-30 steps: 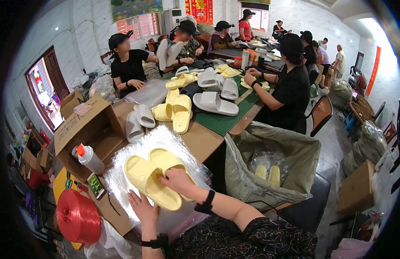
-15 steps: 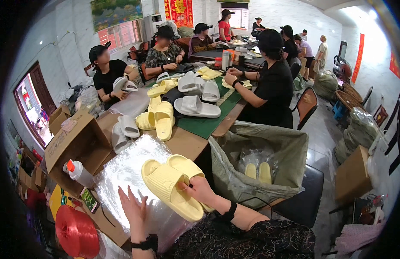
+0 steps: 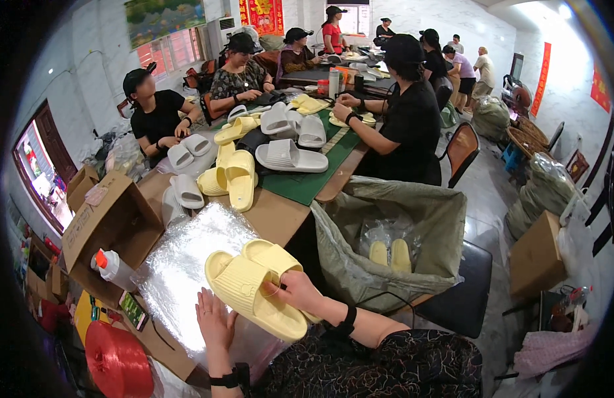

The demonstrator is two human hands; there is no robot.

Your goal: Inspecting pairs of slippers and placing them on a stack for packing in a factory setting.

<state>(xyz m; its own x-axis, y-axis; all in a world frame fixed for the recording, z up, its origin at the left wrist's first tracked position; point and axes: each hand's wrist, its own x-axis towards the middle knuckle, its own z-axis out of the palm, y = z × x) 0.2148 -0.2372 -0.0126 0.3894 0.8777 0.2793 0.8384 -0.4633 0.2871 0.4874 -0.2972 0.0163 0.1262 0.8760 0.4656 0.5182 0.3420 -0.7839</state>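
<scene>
Yellow slippers (image 3: 257, 292), a stacked pair, sit over crinkly plastic sheeting (image 3: 187, 259) on the table (image 3: 280, 215), pinched by the right hand (image 3: 295, 290); left hand (image 3: 215, 322) rests open beside. That light pinch could let them slide apart.

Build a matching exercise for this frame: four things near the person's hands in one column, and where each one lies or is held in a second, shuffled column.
Things
1. pair of pale yellow foam slides
2. big red spool of plastic twine
3. white squeeze bottle with an orange cap
4. pair of yellow slides in a clear bag

Places
A. inside the open grey-green sack
B. at the mouth of the tipped brown cardboard box
C. gripped by the right hand, over the clear plastic sheet
D. at the table's near left corner, left of the open left hand

Pairs: 1-C, 2-D, 3-B, 4-A
</scene>
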